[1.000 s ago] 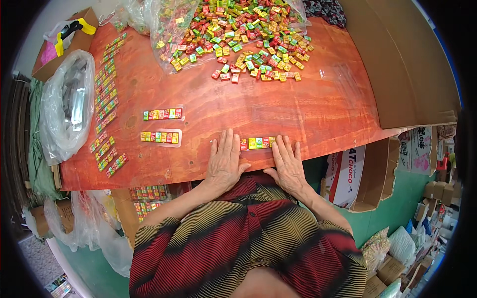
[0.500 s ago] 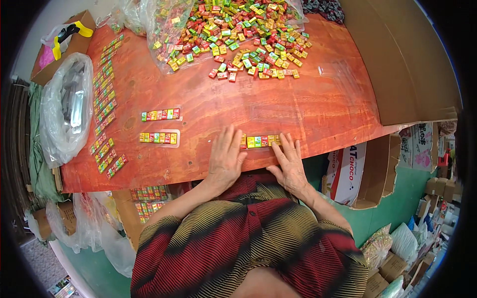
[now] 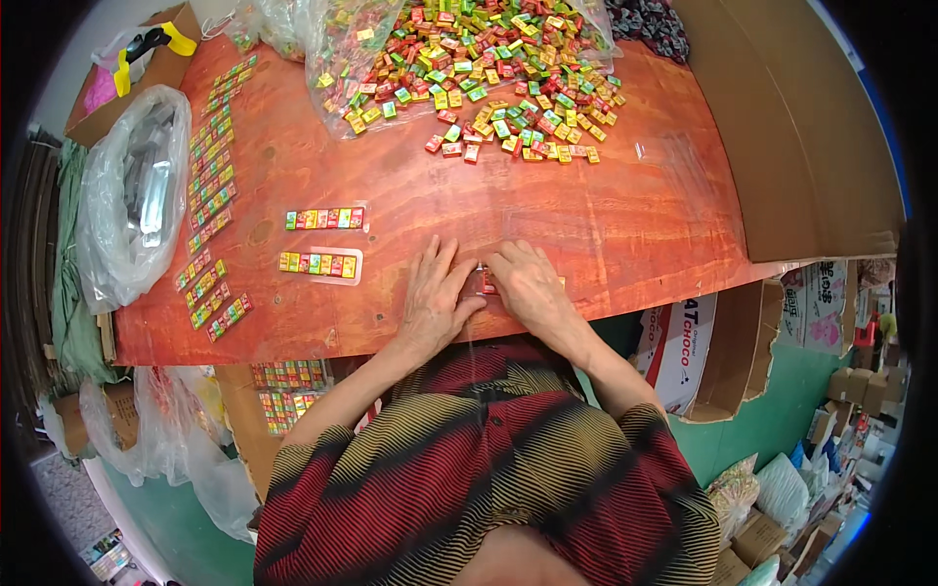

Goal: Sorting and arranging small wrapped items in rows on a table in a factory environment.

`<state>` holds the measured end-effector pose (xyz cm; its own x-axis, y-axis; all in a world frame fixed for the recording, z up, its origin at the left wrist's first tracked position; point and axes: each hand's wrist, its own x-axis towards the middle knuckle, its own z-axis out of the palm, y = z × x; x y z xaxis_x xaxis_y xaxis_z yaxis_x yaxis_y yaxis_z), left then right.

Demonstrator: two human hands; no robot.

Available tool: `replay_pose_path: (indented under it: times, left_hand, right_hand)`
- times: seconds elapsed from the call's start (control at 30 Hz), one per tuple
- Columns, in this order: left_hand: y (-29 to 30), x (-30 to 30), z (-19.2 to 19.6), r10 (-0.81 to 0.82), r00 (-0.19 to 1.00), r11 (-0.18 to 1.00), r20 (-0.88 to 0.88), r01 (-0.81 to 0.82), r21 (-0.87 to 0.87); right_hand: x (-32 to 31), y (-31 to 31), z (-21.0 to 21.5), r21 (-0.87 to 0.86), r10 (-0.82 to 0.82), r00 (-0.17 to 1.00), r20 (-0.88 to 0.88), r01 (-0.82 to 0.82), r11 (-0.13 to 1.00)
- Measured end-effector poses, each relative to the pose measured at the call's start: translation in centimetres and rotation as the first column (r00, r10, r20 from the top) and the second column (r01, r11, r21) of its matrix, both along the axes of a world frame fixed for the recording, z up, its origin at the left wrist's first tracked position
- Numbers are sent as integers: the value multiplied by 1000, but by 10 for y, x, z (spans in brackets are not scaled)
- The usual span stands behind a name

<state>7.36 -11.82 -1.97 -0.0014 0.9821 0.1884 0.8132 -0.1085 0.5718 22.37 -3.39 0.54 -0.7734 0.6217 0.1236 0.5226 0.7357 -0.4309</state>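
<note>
My left hand (image 3: 435, 295) lies on the reddish wooden table with its fingers stretched out and its thumb pointing toward a short row of tiny coloured boxes (image 3: 486, 281). Over that row my right hand (image 3: 532, 289) is bent, fingers curled down onto the boxes and covering most of them. A red box shows between the two hands, and a bit of yellow peeks out to the right of my right hand. To the left, one filled row (image 3: 318, 264) sits in a clear plastic tray, with another filled row (image 3: 325, 218) just beyond it.
A big heap of loose tiny boxes (image 3: 489, 68) spills from a clear bag at the far side. Several filled rows (image 3: 210, 186) line the left edge beside a plastic bag of clear trays (image 3: 137, 205). A tall cardboard panel (image 3: 782, 127) stands at the right.
My right hand has moved left along the row, and its fingers have curled over the boxes. My left hand stays at the row's left end. The view has shifted slightly.
</note>
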Motion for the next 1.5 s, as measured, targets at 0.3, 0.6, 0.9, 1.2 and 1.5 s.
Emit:
replay_pose_path:
  times: [0.3,0.6,0.9,1.2,1.5]
  left_hand:
    - [6,-6,-2,-72,997,997,2,72,18]
    - [8,-5,-5,-59,998,997,38,57,59]
    - [9,-7,-7,-54,998,997,26,52,48]
    - [10,-6,-9,-53,997,997,47,51,49]
    - [10,-7,-5,-60,997,998,56,59,28]
  right_hand:
    - [3,-5,4,123,-16,994,-104,29,992]
    - [1,-26,1,222,36,998,-44,-25,975]
    - [-1,2,22,-73,243,970,-21,-244,967]
    - [4,-4,-9,-51,58,958,-280,-75,996]
    - [3,-7,2,29,-64,995,-77,67,997]
